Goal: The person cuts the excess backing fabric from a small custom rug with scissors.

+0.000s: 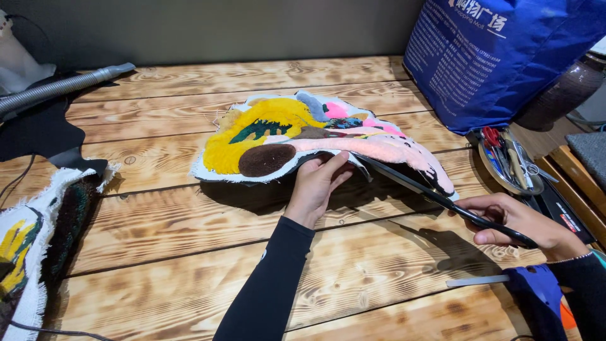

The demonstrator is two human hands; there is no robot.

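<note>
A tufted rug piece (278, 129) in yellow, pink, brown and blue lies on the wooden table (158, 215), its near edge lifted. My left hand (315, 186) grips that lifted edge from below, thumb on the pink part. My right hand (514, 221) holds long black scissors (435, 196). Their blades reach under the rug's right edge, by the white backing cloth.
A blue printed bag (499, 50) stands at the back right beside a tray of small tools (508, 161). A blue glue gun (536, 290) lies near my right wrist. Another tufted piece (28, 246) lies at the left edge, with a grey hose (63, 85) behind it.
</note>
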